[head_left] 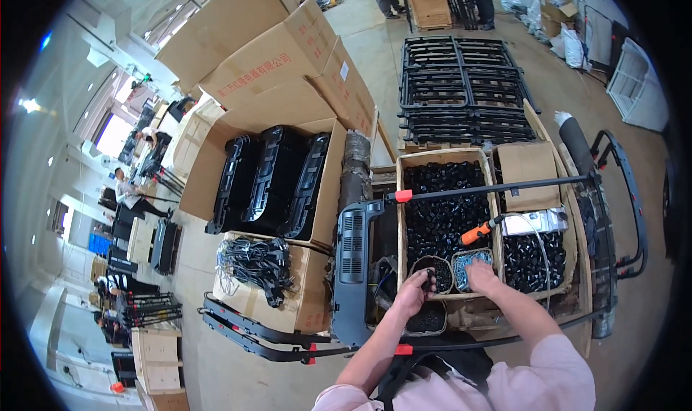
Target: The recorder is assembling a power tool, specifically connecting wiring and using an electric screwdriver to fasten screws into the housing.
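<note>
Pink sleeves [548, 371] are coming in from the lower edge, and both forearms are reaching forward over a black frame bar with red clips [404, 349]. The left hand [417, 288] is closing its grip around a small black part, with the fingers curled at the rim of a round bowl of black pieces [437, 272]; it looks like the part is being picked from there. The right hand [481, 274] is resting with bent fingers on the neighbouring bowl of bluish metal pieces [472, 258], but I cannot tell if its grip is holding anything. Both bowls are sitting at the near edge of a wooden crate full of black plastic parts [443, 209], probably so that small pieces are staying close to the hands. An orange-handled tool [477, 233] is lying just beyond, near a white box [533, 221]. A grey plastic panel [355, 267] is standing upright to the left of the crate.

Further left, open cardboard boxes [288, 72] are holding black moulded shells [274, 177], and a bundle of black cables [256, 261] is lying on a lower box. Behind, black metal racks [465, 86] are stacked on the concrete floor [375, 58] of a large workshop, where other people [126, 187] are working far away at the left.
</note>
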Motion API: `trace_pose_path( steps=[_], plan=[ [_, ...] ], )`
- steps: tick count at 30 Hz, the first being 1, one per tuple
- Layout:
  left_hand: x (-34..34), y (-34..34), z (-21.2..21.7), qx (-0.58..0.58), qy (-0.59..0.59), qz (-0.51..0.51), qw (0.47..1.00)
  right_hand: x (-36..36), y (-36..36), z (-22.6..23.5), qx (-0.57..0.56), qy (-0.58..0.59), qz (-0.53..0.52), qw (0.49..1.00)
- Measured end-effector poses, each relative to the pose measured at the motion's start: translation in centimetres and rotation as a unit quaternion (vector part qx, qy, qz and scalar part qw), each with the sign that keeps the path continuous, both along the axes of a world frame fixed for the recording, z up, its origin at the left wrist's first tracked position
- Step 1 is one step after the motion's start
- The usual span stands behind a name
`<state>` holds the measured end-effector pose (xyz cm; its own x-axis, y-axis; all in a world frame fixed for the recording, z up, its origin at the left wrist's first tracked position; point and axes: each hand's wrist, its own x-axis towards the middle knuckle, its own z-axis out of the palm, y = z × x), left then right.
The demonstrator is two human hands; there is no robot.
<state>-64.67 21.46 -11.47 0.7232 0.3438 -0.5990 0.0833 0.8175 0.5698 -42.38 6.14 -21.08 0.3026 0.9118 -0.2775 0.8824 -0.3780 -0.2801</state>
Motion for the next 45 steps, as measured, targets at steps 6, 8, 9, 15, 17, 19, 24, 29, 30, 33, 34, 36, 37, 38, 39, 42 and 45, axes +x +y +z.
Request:
trace_pose_path(
  steps=[6,8,9,15,17,19,24,29,30,33,34,36,37,38,39,42,45],
  plan=[
    [-3.0,-0.1,0.3,0.029,-0.006,-0.061,0.998,0.8,0.7,0.4,-0.043,-0.001,0.038,0.998],
    [-4.1,0.3,0.8,0.033,-0.002,-0.060,0.998,0.5,0.6,0.7,-0.030,-0.009,0.023,0.999],
    [-4.6,0.5,0.9,0.036,0.005,-0.053,0.998,0.3,0.4,0.7,-0.019,-0.015,0.013,1.000],
    [-6.4,1.6,1.1,0.042,0.013,-0.031,0.999,0.3,0.3,1.4,-0.044,-0.030,0.029,0.998],
    [-6.6,1.6,1.2,0.044,0.020,-0.040,0.998,0.1,0.2,1.3,-0.051,-0.046,0.027,0.997],
    [-6.7,1.6,1.1,0.047,0.019,-0.046,0.998,0.4,0.3,1.7,-0.058,-0.054,0.046,0.996],
    [-6.4,1.3,0.9,0.057,0.025,-0.061,0.996,-1.0,0.0,2.3,-0.045,-0.129,-0.014,0.991],
    [-5.6,0.1,0.8,0.062,0.039,-0.066,0.995,-0.4,0.5,0.9,-0.065,-0.097,0.011,0.993],
    [-5.5,0.0,0.8,0.061,0.042,-0.069,0.995,0.0,0.5,0.7,-0.082,-0.090,0.039,0.992],
    [-5.2,-0.8,0.8,0.065,0.042,-0.068,0.995,0.8,0.1,1.0,-0.062,-0.081,0.046,0.994],
    [-5.0,-0.7,0.8,0.073,0.041,-0.063,0.994,1.4,0.2,1.3,-0.060,-0.073,0.048,0.994],
    [-4.9,-0.8,0.8,0.078,0.035,-0.059,0.995,1.6,0.2,2.1,-0.050,-0.079,0.027,0.995],
    [-4.6,-1.0,0.9,0.083,0.028,-0.054,0.995,1.9,0.0,2.0,-0.033,-0.084,0.029,0.995],
    [-4.6,-1.0,0.7,0.084,0.034,-0.049,0.995,1.6,0.3,2.8,-0.013,-0.075,0.034,0.997],
    [-4.4,-0.9,0.6,0.087,0.036,-0.047,0.994,1.7,0.4,3.2,-0.016,-0.076,0.042,0.996],
    [-4.1,-1.0,0.2,0.087,0.042,-0.051,0.994,1.6,0.9,5.2,0.002,-0.032,0.019,0.999],
    [-3.7,-1.5,0.2,0.089,0.045,-0.056,0.993,0.8,1.0,6.7,0.066,0.037,-0.013,0.997]
  ],
)
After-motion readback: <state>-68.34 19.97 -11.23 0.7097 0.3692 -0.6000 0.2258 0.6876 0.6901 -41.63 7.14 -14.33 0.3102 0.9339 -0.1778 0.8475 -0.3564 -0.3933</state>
